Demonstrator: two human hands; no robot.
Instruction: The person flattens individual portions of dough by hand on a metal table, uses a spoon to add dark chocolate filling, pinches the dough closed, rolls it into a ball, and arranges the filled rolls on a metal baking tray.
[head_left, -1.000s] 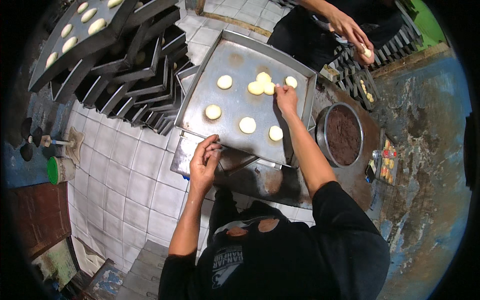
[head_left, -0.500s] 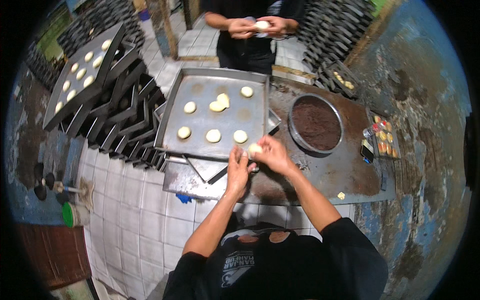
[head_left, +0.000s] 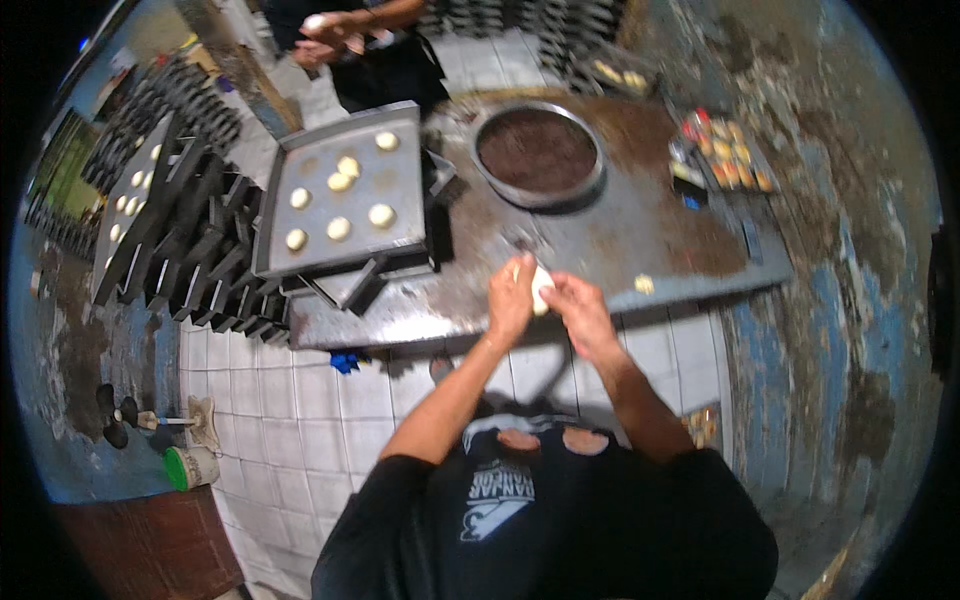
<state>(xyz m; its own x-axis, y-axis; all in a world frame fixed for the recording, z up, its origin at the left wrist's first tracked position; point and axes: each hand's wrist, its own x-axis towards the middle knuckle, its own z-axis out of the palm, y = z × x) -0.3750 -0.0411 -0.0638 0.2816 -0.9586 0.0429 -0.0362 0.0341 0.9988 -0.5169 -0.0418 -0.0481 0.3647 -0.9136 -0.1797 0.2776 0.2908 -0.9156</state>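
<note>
My left hand (head_left: 510, 298) and my right hand (head_left: 582, 308) are together just above the front of the metal table (head_left: 620, 250), both closed around a pale piece of dough (head_left: 541, 293), held lengthwise between the fingers. Left of them, a square metal tray (head_left: 400, 172) bearing several round dough pieces (head_left: 338, 229) rests on other trays. Behind my hands sits a round steel bowl (head_left: 540, 198) of dark brown crumbly stuff (head_left: 535, 150). A small pale scrap (head_left: 644, 283) lies on the table to the right of my hands.
A co-worker's hands (head_left: 330, 30) hold a pale piece across the table. Stacked trays (head_left: 200, 250) stand at the left. A rack of small baked items (head_left: 735, 155) sits at the back right. A lidded bucket (head_left: 190, 467) is on the floor by the left wall.
My right hand has lifted a dough piece from the tray, and both hands have moved right with it, off the tray to above the table. The view has turned, so surroundings appear shifted.
</note>
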